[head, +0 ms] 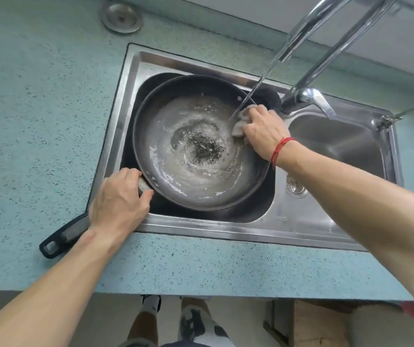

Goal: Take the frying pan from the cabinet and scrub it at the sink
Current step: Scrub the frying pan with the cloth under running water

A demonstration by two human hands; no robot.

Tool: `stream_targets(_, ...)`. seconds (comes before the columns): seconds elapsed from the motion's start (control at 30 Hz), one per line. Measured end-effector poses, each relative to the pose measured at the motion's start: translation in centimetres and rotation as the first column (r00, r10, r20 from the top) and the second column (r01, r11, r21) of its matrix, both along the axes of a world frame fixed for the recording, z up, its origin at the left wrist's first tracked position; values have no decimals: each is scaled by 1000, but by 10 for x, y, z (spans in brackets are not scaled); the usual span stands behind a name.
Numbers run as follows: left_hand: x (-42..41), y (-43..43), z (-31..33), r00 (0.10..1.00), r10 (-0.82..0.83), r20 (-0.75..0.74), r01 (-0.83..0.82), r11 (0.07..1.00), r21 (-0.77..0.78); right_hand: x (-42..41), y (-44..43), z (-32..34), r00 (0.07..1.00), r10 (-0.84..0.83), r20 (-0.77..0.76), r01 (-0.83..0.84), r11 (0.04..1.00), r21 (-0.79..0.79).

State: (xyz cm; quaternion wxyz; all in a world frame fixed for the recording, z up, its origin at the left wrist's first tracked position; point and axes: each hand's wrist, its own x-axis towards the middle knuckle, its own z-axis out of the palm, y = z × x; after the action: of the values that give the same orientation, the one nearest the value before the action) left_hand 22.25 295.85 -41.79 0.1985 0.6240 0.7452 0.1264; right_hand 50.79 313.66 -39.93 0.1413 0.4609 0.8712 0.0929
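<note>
A large dark frying pan (170,101) lies tilted in the left basin of the steel sink (130,71). Its inside is covered with soapy grey water and a dark speckled patch at the centre. My left hand (119,199) grips the pan's black handle (61,237) where it meets the rim, and the handle's end sticks out over the counter. My right hand (263,130) is closed on a pale grey scrubbing cloth (238,125) pressed against the pan's right inner wall. A thin stream of water (253,92) runs from the faucet (308,23) onto the cloth.
The smaller right basin (338,146) holds nothing, with a drain strainer (296,184) near its front left. A round metal cover (122,17) sits in the teal speckled counter (38,108) at the back left. The faucet lever (318,100) stands between the basins.
</note>
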Motion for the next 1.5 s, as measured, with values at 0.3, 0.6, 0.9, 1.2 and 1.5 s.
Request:
stream_targets(0.3,1,-1,4,1000,-5,31,4,1000,8,1,2,-37,998,53,21,-54,998,13)
stream_targets(0.6,-2,-1,-4,999,-30,22,30,999,24,-39,38,-46,971,-1,-241,33,991,127)
stream_targets(0.9,-4,-1,-8,998,-56,17,55,998,42,-126,36,-86,312,-360,-879,447,872,-199)
stream_targets(1.2,-3,-1,-8,998,-53,-21,54,997,46,-197,3,-63,75,-474,-877,273,856,-439)
stream_targets(1.5,-3,-1,-10,998,-43,-37,43,999,7,-172,-68,-34,470,-424,-774,-93,848,-521)
